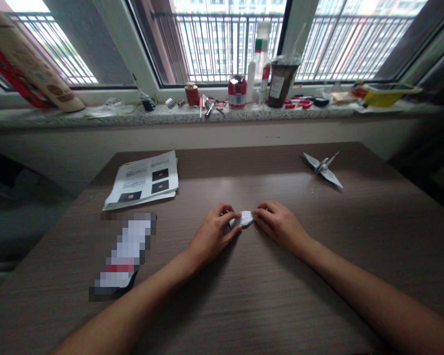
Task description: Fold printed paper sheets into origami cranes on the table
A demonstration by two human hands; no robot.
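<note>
A small piece of folded white paper (246,218) lies between my two hands at the middle of the brown table. My left hand (216,228) pinches its left end between thumb and fingers. At the paper's right end, the fingertips of my right hand (277,221) are closed on the edge. Part of the paper is hidden under the fingers, so its full folded shape cannot be made out. A folded paper crane (322,167) with spread wings rests farther back on the right.
A stack of printed sheets (148,180) lies at the back left of the table (222,305). Nearer me is a phone (128,254) with a blurred-out screen. Along the windowsill (177,116) stand a red can (237,91), a clear bottle (257,69), a dark cup (280,83) and a yellow container (387,96).
</note>
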